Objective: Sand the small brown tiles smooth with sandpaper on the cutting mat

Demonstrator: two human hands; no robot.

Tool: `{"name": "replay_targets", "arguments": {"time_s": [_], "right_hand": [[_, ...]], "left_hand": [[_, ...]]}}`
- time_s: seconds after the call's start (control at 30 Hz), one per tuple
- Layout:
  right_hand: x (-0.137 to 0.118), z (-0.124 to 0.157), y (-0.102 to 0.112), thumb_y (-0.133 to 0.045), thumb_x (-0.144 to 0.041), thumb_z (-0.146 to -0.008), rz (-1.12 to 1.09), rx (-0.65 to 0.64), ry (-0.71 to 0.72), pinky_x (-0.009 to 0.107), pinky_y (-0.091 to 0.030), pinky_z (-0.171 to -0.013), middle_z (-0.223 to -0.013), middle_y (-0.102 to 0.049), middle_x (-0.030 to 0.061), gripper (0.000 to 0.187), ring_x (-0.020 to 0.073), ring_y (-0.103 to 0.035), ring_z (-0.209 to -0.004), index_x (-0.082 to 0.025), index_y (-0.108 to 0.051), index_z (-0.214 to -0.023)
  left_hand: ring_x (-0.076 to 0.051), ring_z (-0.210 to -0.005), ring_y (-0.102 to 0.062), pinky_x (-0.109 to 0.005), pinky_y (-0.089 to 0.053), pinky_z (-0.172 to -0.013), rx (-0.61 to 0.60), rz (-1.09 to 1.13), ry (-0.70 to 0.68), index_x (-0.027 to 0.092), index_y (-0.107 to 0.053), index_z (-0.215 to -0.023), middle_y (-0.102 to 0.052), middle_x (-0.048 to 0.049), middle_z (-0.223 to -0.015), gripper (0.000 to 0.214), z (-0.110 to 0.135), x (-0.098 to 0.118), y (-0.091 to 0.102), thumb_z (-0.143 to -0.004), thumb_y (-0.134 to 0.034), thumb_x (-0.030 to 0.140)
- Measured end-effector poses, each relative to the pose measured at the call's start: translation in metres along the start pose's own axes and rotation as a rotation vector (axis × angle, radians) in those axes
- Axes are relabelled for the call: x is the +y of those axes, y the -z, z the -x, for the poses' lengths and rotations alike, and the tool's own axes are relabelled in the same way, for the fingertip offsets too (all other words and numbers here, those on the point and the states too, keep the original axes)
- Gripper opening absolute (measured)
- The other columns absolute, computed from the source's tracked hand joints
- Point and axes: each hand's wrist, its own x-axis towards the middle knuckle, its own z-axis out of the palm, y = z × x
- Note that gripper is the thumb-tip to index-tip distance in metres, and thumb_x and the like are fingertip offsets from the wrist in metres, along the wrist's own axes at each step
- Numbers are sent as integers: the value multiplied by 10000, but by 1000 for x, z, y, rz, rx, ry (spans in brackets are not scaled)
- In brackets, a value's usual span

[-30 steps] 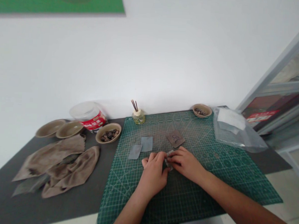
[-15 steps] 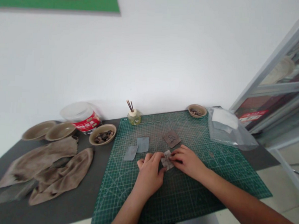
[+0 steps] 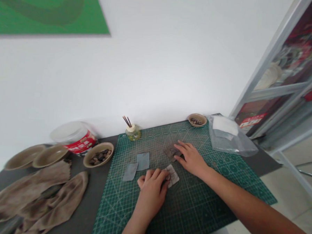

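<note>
My left hand (image 3: 153, 186) is closed at the left edge of a small light-grey square patch (image 3: 174, 177) with dark markings, its thumb and fingertips pinching there. The fingers partly cover this patch. Beyond it, my right hand (image 3: 192, 158) reaches over a brown square patch (image 3: 170, 152) with a dark line drawing. Its fingers are apart, thumb and fingertips at the patch's right side. To the left of the left hand lie two plain blue-grey patches, one nearer (image 3: 130, 172) and one farther (image 3: 143, 161). All lie on a green cutting mat (image 3: 193, 209).
Bowls of pebbles stand at the left (image 3: 98, 155) and back right (image 3: 197, 120). A reed diffuser (image 3: 133, 132) is at the mat's back edge. A plastic bag (image 3: 231, 143), a red-labelled tub (image 3: 76, 137), stacked bowls (image 3: 25, 158) and brown cloths (image 3: 70, 199) surround the mat.
My right hand has let go of the light-grey patch and moved away from me to the brown patch. The left hand stays on the light-grey patch. The view has shifted slightly.
</note>
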Motion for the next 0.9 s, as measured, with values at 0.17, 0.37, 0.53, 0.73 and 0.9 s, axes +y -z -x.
{"name": "replay_targets", "arguments": {"time_s": [0.17,0.37,0.53,0.73,0.9], "right_hand": [[16,-9,-16,-492,-453,-936,103,-81,-24,493,-317,-1085,-1484,-413,137,526,303,-347,-1366,-190,-484,-1391],[13,-4,-16,-491,-501,-924,97,-58,-20,493,-320,-1074,-1446,-465,140,568,295,-375,-1344,-190,-472,-1399],[14,-6,-13,-524,-534,-897,97,-75,9,500,-311,-1062,-1429,-486,104,546,299,-393,-1308,-247,-517,-1361],[13,-6,-15,-520,-414,-922,69,-18,-26,490,-309,-1043,-1358,-537,111,462,284,-424,-1240,-214,-530,-1338],[17,-9,-18,-693,-362,-805,-186,41,-92,457,-337,-1002,-1173,-607,95,418,270,-482,-1133,-214,-625,-1189]], "left_hand": [[-263,-1057,-503,-448,-302,-887,2,12,-22,296,-620,-1057,-639,-36,-1075,236,2,-2,-1,-888,-492,194],[-266,-1218,-452,-467,-298,-954,6,50,-92,261,-597,-1081,-551,-70,-1340,255,1,-5,-5,-893,-460,155],[-260,-1241,-457,-459,-307,-952,-2,46,-115,265,-579,-1076,-551,-64,-1354,252,2,-5,-4,-881,-475,145],[-281,-1247,-438,-457,-323,-928,21,7,-113,252,-578,-1080,-495,-73,-1400,242,5,-3,-4,-871,-498,161],[-272,-1186,-462,-451,-329,-927,65,31,-89,254,-589,-1056,-554,-62,-1287,241,5,-4,-6,-833,-557,167]]}}
